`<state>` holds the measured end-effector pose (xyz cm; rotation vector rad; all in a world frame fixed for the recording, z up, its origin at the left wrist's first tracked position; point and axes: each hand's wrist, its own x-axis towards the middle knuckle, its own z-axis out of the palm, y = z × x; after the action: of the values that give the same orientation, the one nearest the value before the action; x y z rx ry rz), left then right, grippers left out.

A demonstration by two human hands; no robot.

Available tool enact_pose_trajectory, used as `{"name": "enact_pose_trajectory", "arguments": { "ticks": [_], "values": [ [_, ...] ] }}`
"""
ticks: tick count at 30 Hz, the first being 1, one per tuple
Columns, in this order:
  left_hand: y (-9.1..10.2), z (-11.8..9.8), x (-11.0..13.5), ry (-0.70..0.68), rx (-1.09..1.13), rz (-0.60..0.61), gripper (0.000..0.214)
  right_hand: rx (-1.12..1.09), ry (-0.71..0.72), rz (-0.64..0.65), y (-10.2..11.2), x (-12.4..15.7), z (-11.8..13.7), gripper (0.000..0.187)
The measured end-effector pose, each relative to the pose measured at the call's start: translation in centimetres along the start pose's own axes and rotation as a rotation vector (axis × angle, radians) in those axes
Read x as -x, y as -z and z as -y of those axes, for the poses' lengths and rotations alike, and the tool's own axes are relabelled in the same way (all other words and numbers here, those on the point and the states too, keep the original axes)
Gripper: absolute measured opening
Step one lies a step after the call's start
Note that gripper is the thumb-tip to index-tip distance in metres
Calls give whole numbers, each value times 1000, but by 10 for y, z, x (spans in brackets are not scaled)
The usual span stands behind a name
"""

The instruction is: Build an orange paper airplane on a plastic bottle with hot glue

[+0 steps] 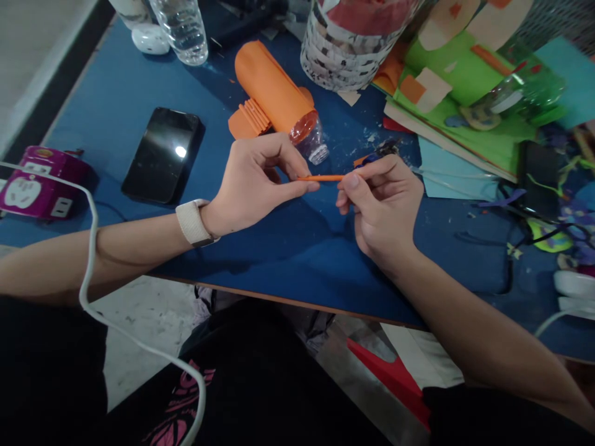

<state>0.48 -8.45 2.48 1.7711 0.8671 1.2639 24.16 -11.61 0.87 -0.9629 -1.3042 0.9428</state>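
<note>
A thin orange strip (325, 178), perhaps rolled paper or foam, stretches level between my two hands above the blue table. Its left end is pinched between thumb and forefinger of my left hand (260, 176), which wears a pale watch band. My right hand (385, 201) pinches the other end the same way. Just beyond my left hand lies a clear plastic bottle (312, 137) wrapped in an orange sheet (274, 80). Beside that wrap rests a small stack of orange rolled strips (255, 116). Behind my right hand a dark blue-handled object is partly hidden.
A black phone (162, 155) and a purple power adapter (44, 183) lie to the left. A white cable (93, 248) crosses over my left forearm. At the back stand a water bottle (181, 31) and a woven basket (346, 52). Green craft sheets (493, 136) pile up at right.
</note>
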Motion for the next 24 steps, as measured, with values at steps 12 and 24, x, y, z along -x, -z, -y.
{"name": "enact_pose_trajectory", "arguments": {
  "ticks": [12, 24],
  "values": [
    [3, 4, -1, -42, 121, -8, 56, 123, 43, -19, 4, -2, 0, 57],
    [-8, 2, 0, 40, 476, -16, 15, 498, 124, 406, 2, 7, 21, 13]
  ]
}}
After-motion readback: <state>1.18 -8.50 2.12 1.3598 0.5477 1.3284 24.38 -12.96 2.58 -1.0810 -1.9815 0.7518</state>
